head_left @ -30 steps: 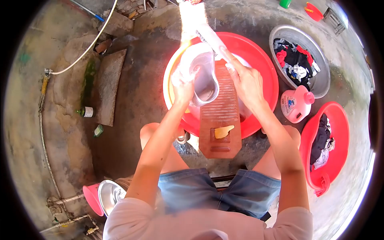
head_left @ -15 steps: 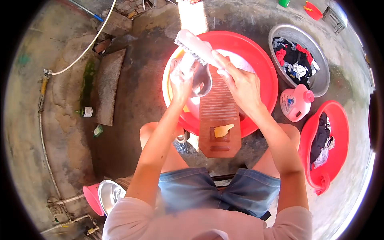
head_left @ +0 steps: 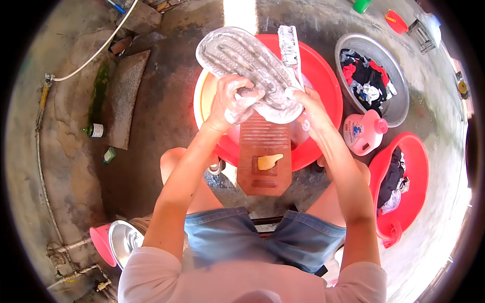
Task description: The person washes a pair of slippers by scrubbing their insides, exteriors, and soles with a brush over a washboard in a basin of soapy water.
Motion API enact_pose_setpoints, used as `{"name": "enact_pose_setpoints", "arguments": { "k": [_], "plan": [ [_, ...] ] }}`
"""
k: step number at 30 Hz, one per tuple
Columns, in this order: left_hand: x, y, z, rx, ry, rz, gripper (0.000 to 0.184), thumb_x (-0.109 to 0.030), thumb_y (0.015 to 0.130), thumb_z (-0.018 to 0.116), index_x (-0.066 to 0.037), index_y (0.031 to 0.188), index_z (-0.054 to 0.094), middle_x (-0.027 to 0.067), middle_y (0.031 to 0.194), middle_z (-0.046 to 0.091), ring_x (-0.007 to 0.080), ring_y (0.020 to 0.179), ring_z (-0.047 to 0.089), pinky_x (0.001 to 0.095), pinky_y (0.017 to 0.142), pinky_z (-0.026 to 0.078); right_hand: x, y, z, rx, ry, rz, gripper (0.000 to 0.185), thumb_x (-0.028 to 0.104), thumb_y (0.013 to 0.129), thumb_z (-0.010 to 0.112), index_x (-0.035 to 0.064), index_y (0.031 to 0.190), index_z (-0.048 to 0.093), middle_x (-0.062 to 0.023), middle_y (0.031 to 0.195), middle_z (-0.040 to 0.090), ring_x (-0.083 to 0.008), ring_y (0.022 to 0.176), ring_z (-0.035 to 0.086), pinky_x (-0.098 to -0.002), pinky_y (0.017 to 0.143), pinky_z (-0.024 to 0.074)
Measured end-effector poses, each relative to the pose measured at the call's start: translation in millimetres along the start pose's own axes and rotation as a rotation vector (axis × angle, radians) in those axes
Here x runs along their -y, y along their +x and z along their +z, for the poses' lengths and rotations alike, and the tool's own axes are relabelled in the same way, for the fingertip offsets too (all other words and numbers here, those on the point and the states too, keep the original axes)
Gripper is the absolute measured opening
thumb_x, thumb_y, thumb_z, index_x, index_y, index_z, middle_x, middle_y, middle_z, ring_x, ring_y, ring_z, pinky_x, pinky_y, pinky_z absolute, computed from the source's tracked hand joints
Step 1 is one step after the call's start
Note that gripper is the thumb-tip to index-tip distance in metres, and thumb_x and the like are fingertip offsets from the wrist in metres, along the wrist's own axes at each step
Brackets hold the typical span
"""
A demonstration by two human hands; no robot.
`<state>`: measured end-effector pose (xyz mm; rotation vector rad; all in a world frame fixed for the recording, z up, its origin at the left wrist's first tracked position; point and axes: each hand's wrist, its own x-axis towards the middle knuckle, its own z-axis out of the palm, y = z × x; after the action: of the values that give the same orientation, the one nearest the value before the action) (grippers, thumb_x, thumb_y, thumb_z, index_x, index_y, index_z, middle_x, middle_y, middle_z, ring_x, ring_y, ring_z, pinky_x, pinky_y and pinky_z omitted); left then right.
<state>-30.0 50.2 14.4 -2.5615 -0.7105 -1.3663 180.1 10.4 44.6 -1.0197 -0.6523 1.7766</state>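
My left hand, fingers curled, grips the edge of a long grey-white shoe, grooved sole facing me. My right hand closes round a pale, bristled brush. Both are above a ridged brown washboard and round red basin; concrete floor stretches left of its rim.

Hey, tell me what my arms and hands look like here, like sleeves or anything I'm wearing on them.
You have short, pale, pinkish sleeves ending above the elbows, and your arms are uncovered below them. Your left hand and right hand are bare: no gloves, watch or bracelet shows. What look like whitish suds cling to the left fingers.
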Motion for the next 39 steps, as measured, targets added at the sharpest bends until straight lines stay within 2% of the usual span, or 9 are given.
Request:
{"name": "enact_pose_setpoints", "arguments": {
  "k": [3, 4, 8, 17, 20, 26, 29, 32, 39],
  "plan": [
    [0.1, 7.4, -8.6, 0.048, -0.402, -0.293, 0.043, -0.001, 0.059, 0.068, -0.012, 0.099, 0.058, 0.0115, 0.102, 0.054, 0.0318, 0.098, 0.051, 0.0424, 0.086, 0.042, 11.3, -9.2, -1.2, -0.053, -0.118, -0.080, 0.039, 0.012, 0.081, 0.063, -0.0050, 0.116, 0.053, -0.0119, 0.104, 0.063, -0.0156, 0.089, 0.064, -0.0264, 0.074, 0.0519],
    [0.6, 11.2, -11.3, 0.075, -0.378, -0.325, 0.037, -0.002, 0.063, 0.068, -0.008, 0.099, 0.059, 0.0118, 0.103, 0.055, 0.0321, 0.099, 0.052, 0.0404, 0.088, 0.042, 5.5, -5.1, -5.7, -0.029, -0.111, -0.129, 0.038, 0.009, 0.081, 0.062, -0.0048, 0.115, 0.054, -0.0123, 0.104, 0.063, -0.0166, 0.091, 0.063, -0.0290, 0.079, 0.0509],
    [0.2, 16.3, -10.1, 0.084, -0.330, -0.415, 0.026, -0.007, 0.071, 0.069, -0.007, 0.095, 0.061, 0.0114, 0.101, 0.055, 0.0288, 0.098, 0.054, 0.0366, 0.083, 0.045, -3.1, -1.2, -5.0, -0.063, -0.122, -0.164, 0.035, 0.007, 0.080, 0.063, -0.0045, 0.112, 0.057, -0.0101, 0.100, 0.064, -0.0144, 0.088, 0.062, -0.0275, 0.077, 0.0495],
    [-0.8, 15.6, -6.6, 0.159, -0.323, -0.456, 0.023, -0.013, 0.070, 0.072, -0.012, 0.092, 0.064, 0.0053, 0.099, 0.056, 0.0245, 0.096, 0.054, 0.0351, 0.081, 0.046, -13.7, 6.0, -5.2, -0.070, -0.275, -0.245, 0.028, 0.010, 0.080, 0.065, -0.0038, 0.104, 0.062, -0.0060, 0.092, 0.065, -0.0088, 0.081, 0.059, -0.0248, 0.073, 0.0454],
    [4.6, 13.8, -9.1, 0.231, -0.405, -0.423, 0.023, -0.012, 0.071, 0.071, -0.012, 0.093, 0.063, 0.0036, 0.097, 0.057, 0.0239, 0.095, 0.055, 0.0350, 0.080, 0.046, -16.1, 7.1, -5.6, -0.081, -0.280, -0.242, 0.028, 0.011, 0.080, 0.065, -0.0038, 0.103, 0.062, -0.0055, 0.091, 0.065, -0.0085, 0.080, 0.059, -0.0246, 0.072, 0.0451],
    [3.1, 15.3, -11.3, 0.315, -0.334, -0.366, 0.021, -0.010, 0.071, 0.070, -0.012, 0.090, 0.062, 0.0028, 0.093, 0.057, 0.0233, 0.089, 0.056, 0.0359, 0.077, 0.046, -19.2, 9.5, -7.9, -0.101, -0.305, -0.225, 0.027, 0.012, 0.079, 0.065, -0.0039, 0.101, 0.063, -0.0049, 0.089, 0.065, -0.0082, 0.079, 0.058, -0.0245, 0.072, 0.0449],
    [6.2, 16.7, -15.1, 0.390, -0.259, -0.206, 0.020, -0.008, 0.070, 0.069, -0.013, 0.088, 0.061, 0.0023, 0.090, 0.056, 0.0232, 0.085, 0.055, 0.0364, 0.074, 0.046, -21.2, 10.1, -8.5, -0.107, -0.323, -0.212, 0.027, 0.013, 0.079, 0.065, -0.0041, 0.100, 0.063, -0.0048, 0.088, 0.065, -0.0081, 0.078, 0.058, -0.0245, 0.071, 0.0447],
    [1.6, 20.0, -18.6, 0.407, -0.255, -0.159, 0.023, -0.008, 0.068, 0.068, -0.013, 0.089, 0.060, 0.0020, 0.087, 0.056, 0.0237, 0.084, 0.055, 0.0375, 0.072, 0.045, -20.9, 11.8, -7.9, -0.109, -0.289, -0.191, 0.027, 0.013, 0.079, 0.065, -0.0042, 0.099, 0.063, -0.0047, 0.088, 0.065, -0.0082, 0.078, 0.058, -0.0247, 0.071, 0.0446],
    [-3.5, 15.5, -13.1, 0.540, -0.247, -0.172, 0.019, -0.009, 0.068, 0.067, -0.011, 0.085, 0.057, 0.0018, 0.082, 0.055, 0.0222, 0.083, 0.054, 0.0362, 0.072, 0.042, -20.9, 14.6, -13.6, -0.078, -0.400, -0.171, 0.027, 0.012, 0.079, 0.064, -0.0043, 0.101, 0.063, -0.0048, 0.087, 0.064, -0.0089, 0.079, 0.057, -0.0253, 0.072, 0.0445]
  ]
}}
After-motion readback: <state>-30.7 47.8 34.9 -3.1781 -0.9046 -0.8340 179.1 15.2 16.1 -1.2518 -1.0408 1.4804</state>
